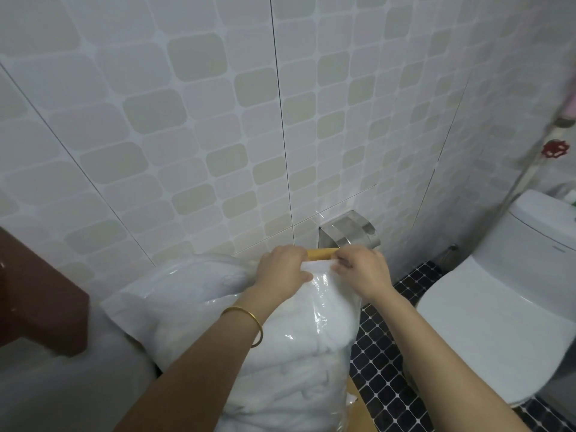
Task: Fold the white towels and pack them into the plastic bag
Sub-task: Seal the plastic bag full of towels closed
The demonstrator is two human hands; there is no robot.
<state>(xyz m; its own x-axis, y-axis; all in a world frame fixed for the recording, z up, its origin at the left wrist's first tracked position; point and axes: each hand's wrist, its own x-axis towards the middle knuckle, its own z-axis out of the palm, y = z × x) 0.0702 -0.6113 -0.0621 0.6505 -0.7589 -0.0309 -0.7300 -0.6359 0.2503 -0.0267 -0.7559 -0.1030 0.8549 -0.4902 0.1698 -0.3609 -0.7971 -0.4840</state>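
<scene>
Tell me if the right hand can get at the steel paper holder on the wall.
Probably yes. The steel paper holder sits just beyond the right hand with nothing between them, though that hand pinches the plastic bag at its top.

Towels (305, 363) inside the plastic bag (193, 282), left hand (282, 271) and right hand (361, 269) side by side on its far end. Behind that end, a paper holder (349, 233) on the wall (187, 120); rightward, a toilet (498, 322).
</scene>
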